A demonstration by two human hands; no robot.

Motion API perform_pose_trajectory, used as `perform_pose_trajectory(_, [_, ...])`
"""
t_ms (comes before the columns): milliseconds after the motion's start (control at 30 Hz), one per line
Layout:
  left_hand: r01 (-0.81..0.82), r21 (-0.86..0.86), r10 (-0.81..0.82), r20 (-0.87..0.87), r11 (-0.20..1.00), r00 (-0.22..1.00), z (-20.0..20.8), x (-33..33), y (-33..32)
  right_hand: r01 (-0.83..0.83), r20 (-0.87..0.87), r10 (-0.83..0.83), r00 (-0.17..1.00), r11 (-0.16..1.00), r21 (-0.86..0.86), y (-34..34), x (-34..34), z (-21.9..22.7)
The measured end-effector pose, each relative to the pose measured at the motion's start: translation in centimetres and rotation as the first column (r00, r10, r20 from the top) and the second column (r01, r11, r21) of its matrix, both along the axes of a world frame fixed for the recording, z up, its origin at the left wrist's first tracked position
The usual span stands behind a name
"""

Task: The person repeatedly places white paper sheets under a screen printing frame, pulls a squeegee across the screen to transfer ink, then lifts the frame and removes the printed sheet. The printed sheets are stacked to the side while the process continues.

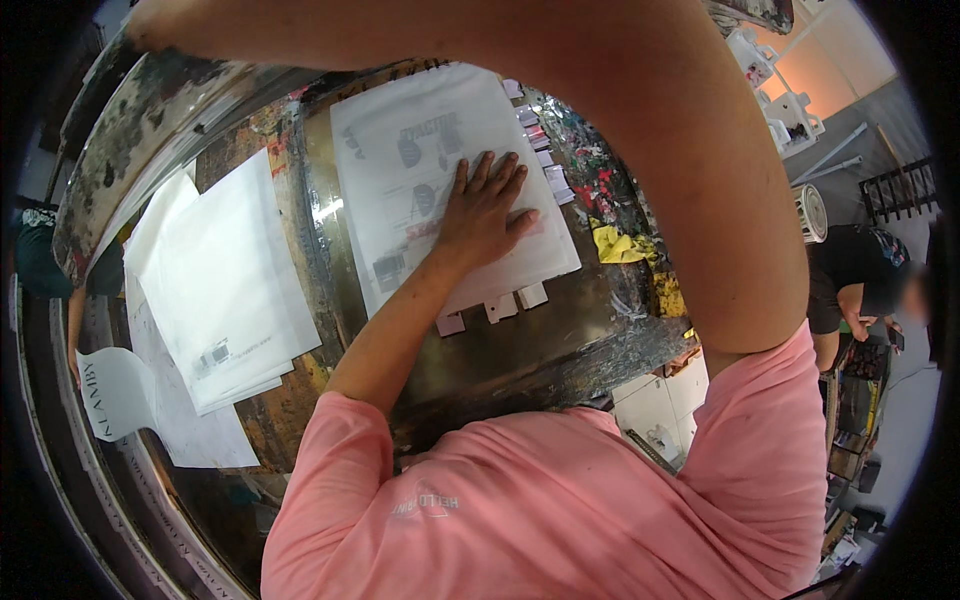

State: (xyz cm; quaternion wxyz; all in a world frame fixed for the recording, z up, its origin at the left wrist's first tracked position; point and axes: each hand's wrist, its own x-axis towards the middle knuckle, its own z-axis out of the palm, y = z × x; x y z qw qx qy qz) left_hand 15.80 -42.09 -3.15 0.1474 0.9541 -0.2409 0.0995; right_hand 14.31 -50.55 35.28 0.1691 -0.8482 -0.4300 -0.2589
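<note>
My left hand (485, 215) lies flat, fingers spread, on a translucent white sheet (375, 130) with faint grey and red print. The sheet rests on a dark, shiny board (440, 370); small white and lilac tabs (500, 308) poke out past its edges. My right arm arches across the top of the view toward the upper left. There my right hand (150, 32) is close to a paint-smeared, curved-looking edge (120, 150); its fingers are too dark and cut off to read. Left of the board lies a loose stack of white printed sheets (230, 270).
Crumpled yellow cloth (618, 245) lies on the paint-spattered table edge (590, 180) at right. At far left, another person's hand (75, 365) is by a curling lettered sheet (120, 395), beside long rails (110, 500). A person (860, 280) sits at far right near a white bucket (810, 213).
</note>
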Motion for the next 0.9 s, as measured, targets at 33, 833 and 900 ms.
perform_pose_trajectory(33, [-0.006, -0.017, 0.005, -0.039, 1.0, 0.999, 0.2, -0.1, -0.3, -0.003, -0.002, 0.003, 1.0, 1.0, 0.001, -0.2, 0.1, -0.1])
perform_pose_trajectory(833, [-0.419, -0.025, 0.417, -0.046, 0.908, 0.908, 1.5, -17.7, 8.8, 0.065, 0.004, -0.065, 0.998, 0.997, 0.029, 1.6, 0.2, -1.4])
perform_pose_trajectory(900, [-0.416, -0.001, 0.415, -0.045, 0.909, 0.909, 1.4, -17.8, 9.0, 0.11, -0.033, -0.109, 0.993, 0.994, 0.0, 1.8, -0.6, -1.0])
